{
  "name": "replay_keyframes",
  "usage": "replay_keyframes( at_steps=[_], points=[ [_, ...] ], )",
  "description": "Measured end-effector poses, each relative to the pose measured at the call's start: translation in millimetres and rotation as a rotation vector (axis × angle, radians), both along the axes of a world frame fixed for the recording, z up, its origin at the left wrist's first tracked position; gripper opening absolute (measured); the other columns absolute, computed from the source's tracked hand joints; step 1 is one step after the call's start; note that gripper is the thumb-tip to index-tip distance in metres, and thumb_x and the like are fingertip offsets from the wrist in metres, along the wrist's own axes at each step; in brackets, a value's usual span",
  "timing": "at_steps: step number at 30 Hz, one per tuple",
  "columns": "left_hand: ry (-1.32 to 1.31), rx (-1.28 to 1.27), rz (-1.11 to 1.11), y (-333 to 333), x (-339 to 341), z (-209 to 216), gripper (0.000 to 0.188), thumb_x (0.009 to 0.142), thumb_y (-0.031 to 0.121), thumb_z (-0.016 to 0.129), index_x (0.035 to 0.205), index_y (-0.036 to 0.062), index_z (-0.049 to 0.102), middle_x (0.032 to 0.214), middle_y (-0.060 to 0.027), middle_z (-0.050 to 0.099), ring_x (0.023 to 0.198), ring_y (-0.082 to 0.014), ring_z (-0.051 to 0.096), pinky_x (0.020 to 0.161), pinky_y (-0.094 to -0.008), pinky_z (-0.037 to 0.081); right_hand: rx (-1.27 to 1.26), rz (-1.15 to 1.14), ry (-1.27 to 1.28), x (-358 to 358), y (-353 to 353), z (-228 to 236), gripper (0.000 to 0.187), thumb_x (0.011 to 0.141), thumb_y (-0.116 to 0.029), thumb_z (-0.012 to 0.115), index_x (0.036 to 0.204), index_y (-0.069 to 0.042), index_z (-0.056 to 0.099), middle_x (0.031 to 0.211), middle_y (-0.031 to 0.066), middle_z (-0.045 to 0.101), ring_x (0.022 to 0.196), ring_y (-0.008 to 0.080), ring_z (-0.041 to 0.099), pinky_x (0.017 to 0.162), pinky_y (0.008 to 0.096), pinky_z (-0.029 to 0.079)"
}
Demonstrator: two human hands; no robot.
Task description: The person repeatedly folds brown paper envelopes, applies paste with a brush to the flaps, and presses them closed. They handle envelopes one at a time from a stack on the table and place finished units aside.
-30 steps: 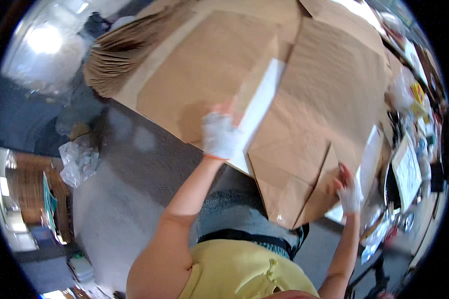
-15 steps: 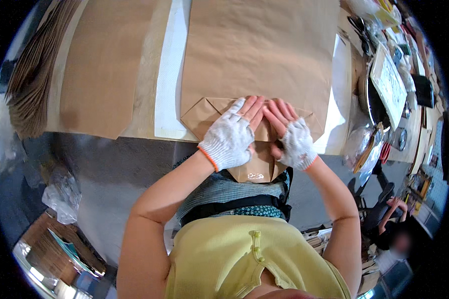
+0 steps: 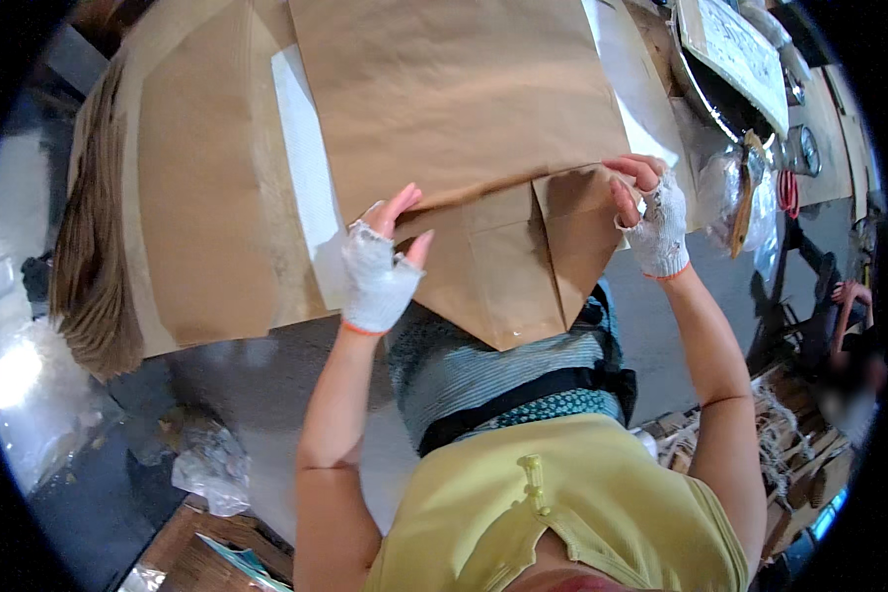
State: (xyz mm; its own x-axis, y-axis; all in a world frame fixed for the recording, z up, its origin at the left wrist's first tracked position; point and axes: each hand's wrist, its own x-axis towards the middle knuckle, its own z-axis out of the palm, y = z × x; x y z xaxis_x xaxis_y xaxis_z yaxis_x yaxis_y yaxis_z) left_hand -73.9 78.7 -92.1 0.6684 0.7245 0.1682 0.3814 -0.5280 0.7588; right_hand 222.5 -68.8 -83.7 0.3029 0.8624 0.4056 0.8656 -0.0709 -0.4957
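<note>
A large brown kraft paper bag [image 3: 464, 109] lies on the table. Its folded end flap [image 3: 503, 257] hangs toward me over the near edge, with a slanting crease where it meets the flat sheet. My left hand [image 3: 377, 271], in a white fingerless glove with an orange cuff, is at the flap's left corner, fingers stretched and thumb apart. At the right corner is my right hand [image 3: 656, 222], gloved alike. Its bent fingertips reach the paper's edge and the thumb stands away from them.
On the left, a brown sheet [image 3: 202, 197] lies beside a fanned stack of brown paper [image 3: 94, 237]. White strips [image 3: 301, 148] show under the bag. To the right are a round pan with a board [image 3: 735, 59] and plastic bags [image 3: 725, 187]. Another person [image 3: 849, 345] sits far right.
My hands have parted from the middle of the flap to its two corners. The flap's folded corners now lie opened out, and the view has shifted.
</note>
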Motion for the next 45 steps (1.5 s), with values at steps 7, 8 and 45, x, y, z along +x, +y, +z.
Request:
replay_keyframes(
  at_steps=[7, 8, 45],
  points=[
    [-0.07, 0.221, 0.144, 0, 50, -17, 0.06, 0.073, 0.016, 0.076, 0.127, 0.008, 0.05, 0.105, -0.0145, 0.06, 0.095, -0.0328, 0.058, 0.082, -0.0419, 0.046, -0.268, 0.288, 0.445, -76, 72, 8, 0.025, 0.089, -0.026, 0.058, 0.095, -0.004, 0.068, 0.085, 0.0193, 0.068, 0.081, 0.0346, 0.066, 0.069, 0.0408, 0.053],
    [-0.047, 0.251, 0.17, 0, 53, -21, 0.061, 0.073, 0.017, 0.076, 0.128, 0.0079, 0.049, 0.106, -0.0148, 0.06, 0.096, -0.0332, 0.057, 0.083, -0.0421, 0.045, -0.275, 0.294, 0.474, -84, 75, 12, 0.025, 0.088, -0.026, 0.059, 0.097, -0.004, 0.069, 0.088, 0.0199, 0.068, 0.083, 0.0344, 0.067, 0.071, 0.0404, 0.053],
    [-0.418, -0.379, 0.292, 19, 48, -2, 0.013, 0.09, 0.015, 0.064, 0.091, 0.0022, 0.066, 0.075, -0.0066, 0.062, 0.066, -0.0119, 0.056, 0.059, -0.0271, 0.044, -0.05, 0.218, -0.182, -84, 83, 44, 0.025, 0.076, -0.033, 0.071, 0.089, -0.012, 0.066, 0.109, 0.0102, 0.061, 0.103, 0.029, 0.056, 0.085, 0.0397, 0.046]
  ],
)
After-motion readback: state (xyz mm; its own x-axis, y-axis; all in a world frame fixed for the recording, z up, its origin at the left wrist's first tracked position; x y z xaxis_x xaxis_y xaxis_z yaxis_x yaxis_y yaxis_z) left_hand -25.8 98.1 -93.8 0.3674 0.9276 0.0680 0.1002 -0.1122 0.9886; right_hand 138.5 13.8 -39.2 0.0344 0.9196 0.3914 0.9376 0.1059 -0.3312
